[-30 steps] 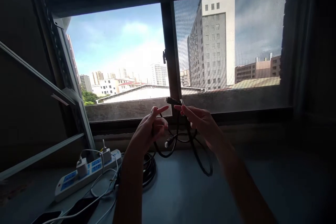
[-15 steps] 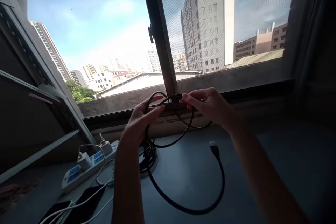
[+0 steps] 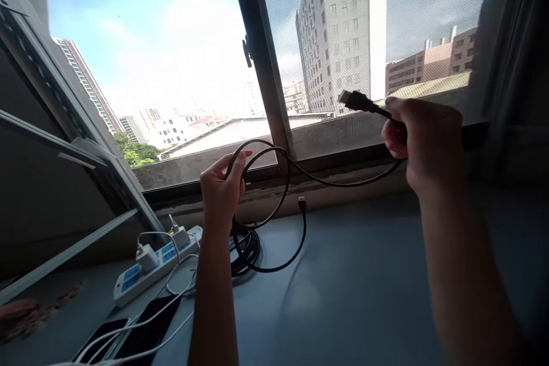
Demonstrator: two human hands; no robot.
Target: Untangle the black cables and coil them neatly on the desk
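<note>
A black HDMI cable (image 3: pixel 343 185) hangs between my two hands above the table. My left hand (image 3: pixel 225 183) is closed on the cable, pinching its loops between thumb and fingers. Off to the right, my right hand (image 3: pixel 422 134) grips the cable just behind one plug (image 3: pixel 354 100), whose metal end points left. The cable's other plug (image 3: pixel 302 202) dangles below the loops, its tip upward. Beneath my left hand lies a coil of black cable (image 3: pixel 249 254), partly hidden by the hanging part.
At the left is a white power strip (image 3: pixel 160 263) with chargers plugged in and white cables (image 3: pixel 141 329) trailing from them. Two dark phones (image 3: pixel 148 326) lie near the front left. A window frame (image 3: pixel 281 131) rises behind the table (image 3: pixel 343 297).
My right hand has moved right and toward me, drawing one cable end with its plug out. The other plug has swung left and up. My left hand has closed on the loops.
</note>
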